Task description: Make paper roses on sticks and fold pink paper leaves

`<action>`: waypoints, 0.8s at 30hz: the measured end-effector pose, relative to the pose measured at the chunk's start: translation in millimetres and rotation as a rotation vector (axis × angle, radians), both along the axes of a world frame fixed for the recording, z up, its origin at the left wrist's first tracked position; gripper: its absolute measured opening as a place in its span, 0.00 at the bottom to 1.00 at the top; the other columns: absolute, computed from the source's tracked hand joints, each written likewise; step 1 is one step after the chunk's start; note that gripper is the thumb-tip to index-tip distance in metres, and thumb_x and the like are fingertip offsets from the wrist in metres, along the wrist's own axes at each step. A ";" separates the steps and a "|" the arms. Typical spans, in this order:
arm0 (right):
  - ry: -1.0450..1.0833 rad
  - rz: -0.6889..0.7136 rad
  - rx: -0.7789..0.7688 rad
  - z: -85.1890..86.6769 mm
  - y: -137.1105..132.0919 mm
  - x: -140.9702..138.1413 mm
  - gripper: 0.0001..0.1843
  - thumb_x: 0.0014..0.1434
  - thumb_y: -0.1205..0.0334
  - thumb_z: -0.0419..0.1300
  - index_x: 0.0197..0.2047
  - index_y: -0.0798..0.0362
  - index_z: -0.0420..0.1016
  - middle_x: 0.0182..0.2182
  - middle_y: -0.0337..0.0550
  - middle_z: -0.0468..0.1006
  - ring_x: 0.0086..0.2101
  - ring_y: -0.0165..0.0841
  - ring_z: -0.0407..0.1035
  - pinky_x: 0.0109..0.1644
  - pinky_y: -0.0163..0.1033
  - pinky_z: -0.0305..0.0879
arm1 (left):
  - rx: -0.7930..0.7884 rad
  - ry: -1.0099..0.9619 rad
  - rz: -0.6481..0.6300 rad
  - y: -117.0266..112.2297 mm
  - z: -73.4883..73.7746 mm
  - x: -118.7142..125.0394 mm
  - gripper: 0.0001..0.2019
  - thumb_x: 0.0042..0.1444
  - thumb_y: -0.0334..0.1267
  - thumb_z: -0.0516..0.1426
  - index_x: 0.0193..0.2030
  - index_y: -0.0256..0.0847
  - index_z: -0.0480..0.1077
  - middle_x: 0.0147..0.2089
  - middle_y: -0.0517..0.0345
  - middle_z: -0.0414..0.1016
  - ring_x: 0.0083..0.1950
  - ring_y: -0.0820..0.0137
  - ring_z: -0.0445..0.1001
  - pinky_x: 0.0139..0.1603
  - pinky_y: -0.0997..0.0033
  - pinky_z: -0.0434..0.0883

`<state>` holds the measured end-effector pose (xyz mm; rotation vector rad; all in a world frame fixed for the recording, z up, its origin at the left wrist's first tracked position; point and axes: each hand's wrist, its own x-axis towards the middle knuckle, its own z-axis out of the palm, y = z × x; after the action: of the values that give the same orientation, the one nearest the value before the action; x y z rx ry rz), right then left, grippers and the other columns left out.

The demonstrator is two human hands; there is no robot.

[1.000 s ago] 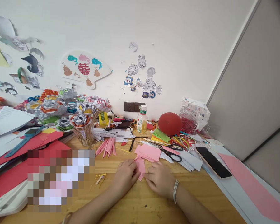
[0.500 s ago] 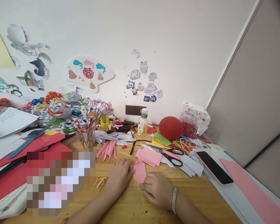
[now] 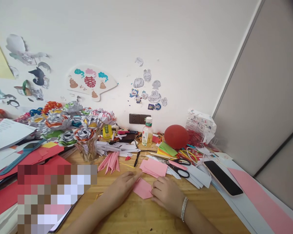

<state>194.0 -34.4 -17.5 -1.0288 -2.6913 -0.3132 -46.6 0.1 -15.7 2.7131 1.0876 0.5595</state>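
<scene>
A small pink sheet of paper (image 3: 143,188) with cut or folded corners lies on the wooden table between my hands. My left hand (image 3: 123,188) holds its left edge, the forefinger stretched along the upper left side and the thumb hidden. At the right corner, the bent fingers of my right hand (image 3: 165,193) grip the paper; a silvery bracelet circles that wrist. Just beyond lies a small stack of pink paper pieces (image 3: 153,167). Folded pink paper strips (image 3: 109,162) rest farther left.
Black-handled scissors (image 3: 182,169) lie right of the stack, by white paper pieces (image 3: 197,177) and a phone (image 3: 223,178). At the back stand a bottle (image 3: 147,133), a red balloon (image 3: 176,136) and a cup of paper flowers (image 3: 86,151). Red paper (image 3: 56,159) covers the left side.
The pink sheet has turned, its lower point now facing nearer me. My left hand has shifted slightly left and lies flatter. My right hand has moved a little up its right edge.
</scene>
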 end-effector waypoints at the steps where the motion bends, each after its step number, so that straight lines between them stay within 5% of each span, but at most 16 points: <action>1: -0.008 -0.002 0.038 -1.1 0.2 -1.2 0.06 0.59 0.59 0.59 0.34 0.53 0.72 0.32 0.40 0.76 0.34 0.35 0.65 0.36 0.39 0.58 | -0.029 -0.026 0.021 -0.7 0.0 0.2 0.26 0.60 0.28 0.45 0.64 0.50 0.55 0.53 0.54 0.72 0.52 0.66 0.70 0.53 0.66 0.68; 5: 0.033 -0.024 0.155 -6.9 2.6 -4.5 0.04 0.61 0.64 0.57 0.34 0.53 0.71 0.30 0.39 0.74 0.33 0.34 0.64 0.35 0.39 0.57 | -0.141 -0.136 0.088 -0.5 -6.7 3.8 0.23 0.59 0.31 0.49 0.61 0.48 0.58 0.48 0.54 0.72 0.49 0.67 0.71 0.51 0.67 0.68; 9: 0.077 -0.069 0.229 -15.4 7.4 -6.3 0.03 0.61 0.67 0.56 0.35 0.53 0.70 0.31 0.40 0.74 0.32 0.34 0.63 0.35 0.39 0.56 | -0.181 -0.127 0.210 -0.3 -8.0 7.5 0.12 0.54 0.31 0.54 0.47 0.40 0.67 0.42 0.52 0.72 0.44 0.64 0.71 0.45 0.66 0.69; 11: 0.058 -0.040 0.237 -19.3 9.3 -6.8 0.05 0.61 0.67 0.56 0.32 0.53 0.69 0.30 0.39 0.73 0.32 0.34 0.63 0.35 0.39 0.56 | -0.161 -0.065 0.187 -0.6 -3.7 6.7 0.03 0.56 0.32 0.54 0.36 0.38 0.68 0.40 0.52 0.71 0.42 0.64 0.70 0.44 0.66 0.68; 13: 0.034 -0.005 0.217 -21.3 10.3 -6.8 0.07 0.62 0.67 0.56 0.31 0.53 0.69 0.29 0.38 0.73 0.32 0.33 0.63 0.36 0.38 0.56 | -0.137 -0.002 0.101 -0.5 2.2 3.8 0.05 0.57 0.32 0.52 0.32 0.39 0.68 0.39 0.52 0.71 0.42 0.64 0.69 0.43 0.67 0.67; 18: 0.028 -0.039 0.080 -16.4 10.0 -7.0 0.05 0.61 0.60 0.59 0.34 0.52 0.71 0.32 0.38 0.75 0.36 0.33 0.64 0.38 0.38 0.57 | -0.118 0.084 -0.093 1.1 12.4 -4.9 0.05 0.58 0.33 0.53 0.36 0.41 0.70 0.42 0.55 0.70 0.44 0.65 0.68 0.44 0.70 0.65; 24: 0.020 -0.112 0.008 -10.7 9.2 -11.2 0.07 0.59 0.58 0.61 0.35 0.53 0.72 0.33 0.38 0.74 0.37 0.34 0.64 0.40 0.39 0.57 | -0.073 0.089 -0.055 0.8 7.0 -5.5 0.11 0.63 0.34 0.46 0.37 0.41 0.70 0.40 0.54 0.70 0.41 0.67 0.68 0.41 0.70 0.65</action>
<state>182.9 -25.2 -28.2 -1.1763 -2.6179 -0.3315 -52.2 0.9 -8.7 2.7184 1.0283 0.3859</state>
